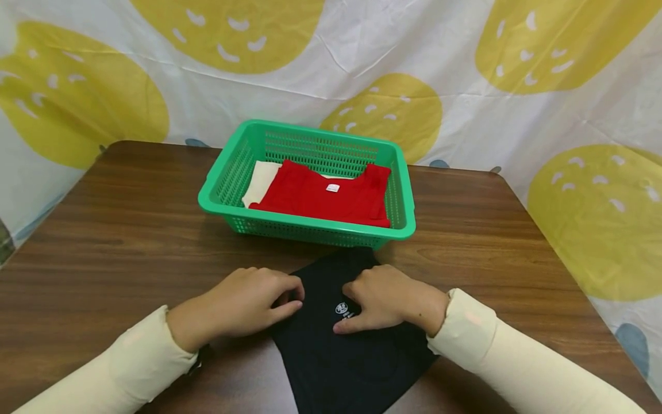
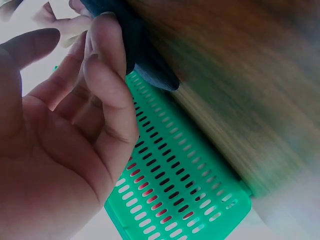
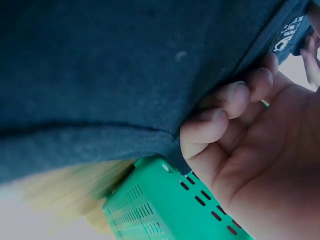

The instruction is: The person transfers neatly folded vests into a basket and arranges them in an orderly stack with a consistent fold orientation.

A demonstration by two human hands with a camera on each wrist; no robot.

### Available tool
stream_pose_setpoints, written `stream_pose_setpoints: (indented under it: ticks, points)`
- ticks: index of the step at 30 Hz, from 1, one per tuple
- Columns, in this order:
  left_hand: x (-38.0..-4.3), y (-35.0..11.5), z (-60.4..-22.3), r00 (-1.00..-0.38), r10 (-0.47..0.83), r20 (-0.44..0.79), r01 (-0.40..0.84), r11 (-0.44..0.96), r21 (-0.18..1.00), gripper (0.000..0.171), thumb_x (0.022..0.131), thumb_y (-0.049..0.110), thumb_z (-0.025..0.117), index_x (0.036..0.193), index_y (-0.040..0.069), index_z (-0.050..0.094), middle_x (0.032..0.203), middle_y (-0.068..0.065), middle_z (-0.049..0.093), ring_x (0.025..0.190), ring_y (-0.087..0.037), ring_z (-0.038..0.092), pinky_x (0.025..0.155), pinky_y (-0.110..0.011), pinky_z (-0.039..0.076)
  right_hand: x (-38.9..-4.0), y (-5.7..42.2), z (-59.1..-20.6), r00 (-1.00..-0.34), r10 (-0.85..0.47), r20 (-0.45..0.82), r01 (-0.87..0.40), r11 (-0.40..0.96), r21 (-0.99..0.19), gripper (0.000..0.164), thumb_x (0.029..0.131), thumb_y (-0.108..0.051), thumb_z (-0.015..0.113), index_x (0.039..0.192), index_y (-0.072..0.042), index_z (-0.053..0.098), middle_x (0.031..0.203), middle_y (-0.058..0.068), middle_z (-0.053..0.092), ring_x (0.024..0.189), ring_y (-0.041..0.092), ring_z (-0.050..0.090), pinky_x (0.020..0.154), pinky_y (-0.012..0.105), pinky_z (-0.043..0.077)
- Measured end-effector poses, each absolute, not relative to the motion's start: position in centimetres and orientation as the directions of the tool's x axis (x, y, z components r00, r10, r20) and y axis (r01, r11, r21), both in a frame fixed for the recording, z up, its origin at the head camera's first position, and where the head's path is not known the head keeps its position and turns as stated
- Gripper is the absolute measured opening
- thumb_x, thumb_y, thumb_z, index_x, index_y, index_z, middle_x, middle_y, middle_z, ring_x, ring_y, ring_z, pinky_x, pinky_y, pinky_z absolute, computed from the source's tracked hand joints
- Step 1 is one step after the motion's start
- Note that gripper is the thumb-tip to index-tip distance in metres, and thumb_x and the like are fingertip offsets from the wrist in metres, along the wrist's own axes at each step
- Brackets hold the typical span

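I see green basket [image 1: 310, 221] on brown table [image 1: 114, 230], red garment [image 1: 315, 198] over cream cloth [image 1: 260, 179] inside; yellow-patterned white sheet [image 1: 465, 123] hanging behind.

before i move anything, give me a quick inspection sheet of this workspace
Surface: brown wood-grain table.
Job's things: black garment with a white print, laid in front of a green basket; inside it, a red garment lies over cream cloth.
Clutter: nothing seen.
Left hand: at the black garment's left edge, fingers bent; whether it grips cloth is unclear.
Right hand: on the black garment beside the print, fingers bent; grip unclear.
Cables: nothing seen.
Surroundings: white hanging fabric with yellow and blue-grey shapes behind the table.
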State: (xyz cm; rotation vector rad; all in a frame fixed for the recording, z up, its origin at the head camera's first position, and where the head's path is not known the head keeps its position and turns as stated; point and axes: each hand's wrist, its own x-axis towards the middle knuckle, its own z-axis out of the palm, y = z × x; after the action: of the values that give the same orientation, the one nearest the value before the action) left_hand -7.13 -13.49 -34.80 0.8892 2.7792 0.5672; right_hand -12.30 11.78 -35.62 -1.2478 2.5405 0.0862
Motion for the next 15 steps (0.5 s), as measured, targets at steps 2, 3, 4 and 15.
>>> stream_pose_setpoints:
  ticks: [2,3,4,15]
  points:
    - [-7.11,-13.47,-34.84,-0.806,0.590,-0.046,0.526,0.750,0.401,0.006,0.094,0.029,0.068,0.099,0.026,0.068,0.072,0.018,0.054,0.063,0.000,0.049,0.059,-0.023,0.043,-12.33,11.80,-35.60,-0.574,-0.763,-0.296,-0.781,0.619,-0.083,0.050,0.085,-0.073,0.058,0.073,-0.025,0.055,0.053,-0.011,0.047,0.048,0.006,0.043,0.047,0.025,0.032]
    - [-7.10,-13.45,-34.86,-0.806,0.590,-0.047,0.526,0.751,0.400,0.006,0.094,0.029,0.068,0.099,0.026,0.068,0.073,0.018,0.055,0.063,0.000,0.050,0.060,-0.024,0.043,-12.34,11.81,-35.60,-0.574,-0.764,-0.294,-0.781,0.619,-0.084,0.050,0.085,-0.073,0.058,0.072,-0.025,0.055,0.053,-0.011,0.046,0.048,0.006,0.043,0.047,0.025,0.031]
    - [-7.09,-13.45,-34.89,-0.806,0.590,-0.048,0.526,0.751,0.398,0.006,0.094,0.029,0.068,0.099,0.026,0.068,0.075,0.018,0.056,0.064,0.000,0.050,0.060,-0.024,0.044,-12.35,11.82,-35.60,-0.574,-0.764,-0.294,-0.780,0.619,-0.087,0.050,0.085,-0.073,0.058,0.072,-0.025,0.054,0.053,-0.011,0.046,0.048,0.006,0.042,0.047,0.025,0.031]
    - [-7.03,-13.46,-34.93,-0.801,0.597,-0.039,0.537,0.746,0.393,0.006,0.094,0.029,0.068,0.099,0.026,0.068,0.074,0.017,0.054,0.064,0.001,0.049,0.059,-0.023,0.042,-12.43,11.85,-35.65,-0.584,-0.756,-0.295,-0.769,0.632,-0.095,0.051,0.085,-0.073,0.057,0.070,-0.025,0.052,0.054,-0.011,0.046,0.049,0.006,0.041,0.048,0.025,0.031]
